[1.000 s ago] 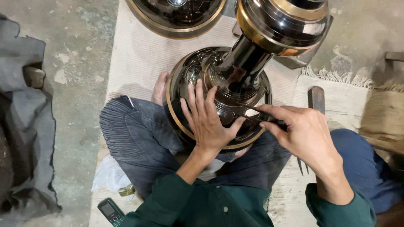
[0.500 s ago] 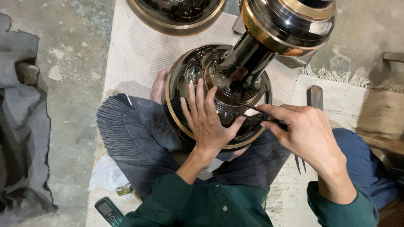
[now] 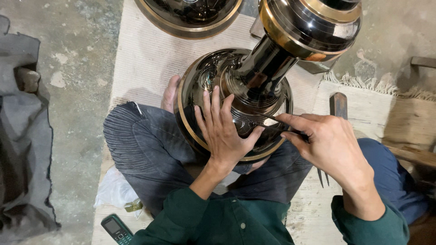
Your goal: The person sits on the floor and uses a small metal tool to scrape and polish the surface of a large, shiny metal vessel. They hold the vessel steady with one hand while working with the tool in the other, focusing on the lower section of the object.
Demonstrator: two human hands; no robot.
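Observation:
A large dark polished metal vessel with brass-coloured bands stands between my crossed legs, its wide base toward me and its bulbous top at the upper right. My left hand lies flat on the base with fingers spread, steadying it. My right hand pinches a thin pointed engraving tool, whose tip touches the base just right of my left thumb.
A second dark round vessel sits at the top. I sit on a pale woven mat. A mobile phone lies at the lower left by a white plastic bag. Grey cloth covers the concrete floor on the left. A chisel-like tool lies at right.
The view has shifted slightly. Both hands keep the same hold on the vessel and the tool.

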